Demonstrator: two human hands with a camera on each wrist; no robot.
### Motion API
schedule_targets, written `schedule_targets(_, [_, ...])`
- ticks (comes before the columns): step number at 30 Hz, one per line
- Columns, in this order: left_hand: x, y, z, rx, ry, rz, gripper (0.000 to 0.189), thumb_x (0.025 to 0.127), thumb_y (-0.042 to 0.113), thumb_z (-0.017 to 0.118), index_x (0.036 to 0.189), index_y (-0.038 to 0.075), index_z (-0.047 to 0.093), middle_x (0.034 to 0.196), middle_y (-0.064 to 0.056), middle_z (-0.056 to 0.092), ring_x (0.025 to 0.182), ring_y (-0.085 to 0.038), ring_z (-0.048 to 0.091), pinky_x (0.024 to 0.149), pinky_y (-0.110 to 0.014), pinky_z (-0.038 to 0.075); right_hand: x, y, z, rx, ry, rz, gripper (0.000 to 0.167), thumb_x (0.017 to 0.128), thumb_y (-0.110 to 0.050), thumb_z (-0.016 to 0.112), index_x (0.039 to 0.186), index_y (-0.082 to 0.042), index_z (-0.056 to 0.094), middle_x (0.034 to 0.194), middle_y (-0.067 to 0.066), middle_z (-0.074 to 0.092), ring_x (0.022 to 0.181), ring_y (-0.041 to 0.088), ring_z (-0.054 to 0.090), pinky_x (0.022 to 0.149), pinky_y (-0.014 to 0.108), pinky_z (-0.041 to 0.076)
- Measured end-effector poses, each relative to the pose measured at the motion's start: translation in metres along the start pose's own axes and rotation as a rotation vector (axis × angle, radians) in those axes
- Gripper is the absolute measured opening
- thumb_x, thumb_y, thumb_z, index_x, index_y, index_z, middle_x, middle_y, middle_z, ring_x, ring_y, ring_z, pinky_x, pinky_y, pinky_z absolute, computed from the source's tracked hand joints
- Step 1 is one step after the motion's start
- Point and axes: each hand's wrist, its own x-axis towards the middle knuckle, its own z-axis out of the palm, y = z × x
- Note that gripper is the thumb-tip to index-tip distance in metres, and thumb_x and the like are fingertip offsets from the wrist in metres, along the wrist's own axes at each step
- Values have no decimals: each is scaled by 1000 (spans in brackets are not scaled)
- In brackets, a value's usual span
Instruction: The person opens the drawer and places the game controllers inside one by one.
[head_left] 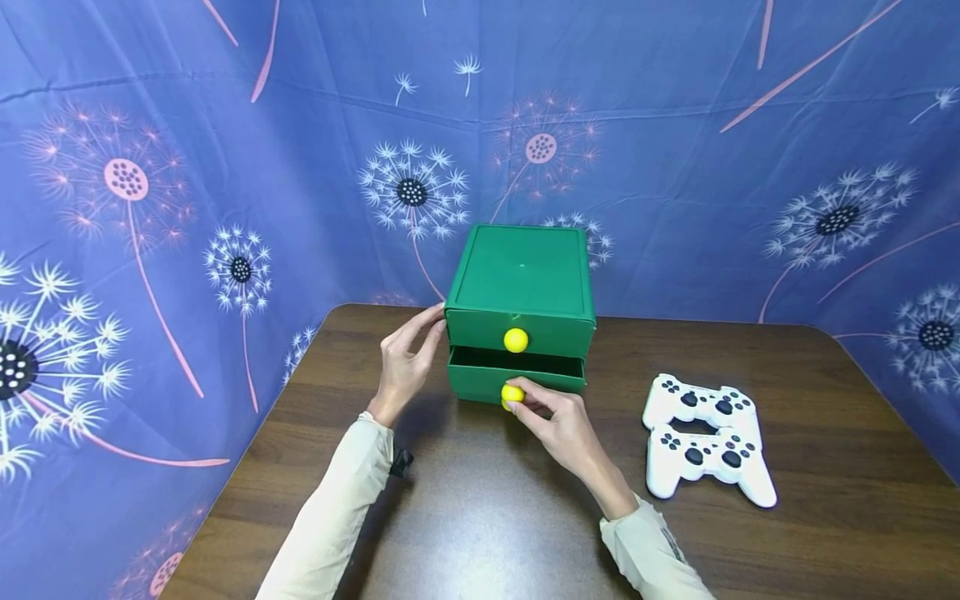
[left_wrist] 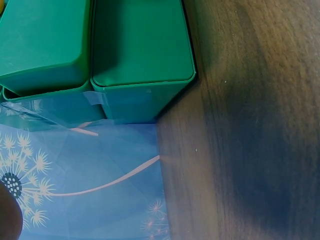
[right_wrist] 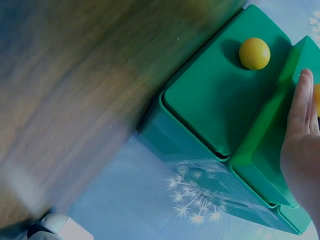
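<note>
A green drawer unit (head_left: 525, 271) with round yellow knobs stands at the back of the table. Its middle drawer (head_left: 480, 385) is pulled partly out, while the drawers above and below it are in. My right hand (head_left: 562, 425) pinches the middle drawer's knob (head_left: 512, 394) between thumb and fingers. Against the unit's left side rest the fingertips of my left hand (head_left: 407, 367), its fingers extended. The right wrist view shows the lowest drawer's knob (right_wrist: 254, 53), which the head view hides. What lies inside the pulled-out drawer cannot be seen.
Two white game controllers (head_left: 705, 437) lie together on the right of the brown wooden table (head_left: 480, 517). Behind the unit and along the left hangs a blue cloth (head_left: 315, 167) printed with dandelions. Clear tape (left_wrist: 95, 97) runs along the unit's side.
</note>
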Motion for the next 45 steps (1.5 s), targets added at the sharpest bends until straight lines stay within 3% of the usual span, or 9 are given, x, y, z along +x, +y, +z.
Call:
schedule_targets(5, [-1, 1, 0, -2, -7, -5, 34, 91, -14, 71, 124, -4, 72, 116, -16, 75, 102, -33, 73, 93, -33, 59, -3, -2, -1, -3, 1, 6, 33, 89, 2, 80, 120, -8, 75, 99, 1, 77, 83, 12, 73, 70, 24, 62])
schedule_targets(33, [-1, 0, 1, -8, 11, 5, 44, 83, -24, 72, 122, -6, 72, 112, -19, 75, 99, -35, 74, 91, -31, 59, -17, -12, 1, 13, -19, -13, 33, 90, 3, 79, 121, -9, 75, 103, 2, 76, 84, 14, 73, 71, 24, 62])
schedule_targets(45, [-1, 1, 0, -12, 11, 0, 40, 86, -21, 72, 122, -5, 72, 113, -17, 75, 99, -35, 74, 91, -29, 59, -22, -18, 2, 22, -16, -48, 32, 90, 3, 78, 120, -8, 75, 100, 2, 77, 80, 13, 73, 69, 20, 61])
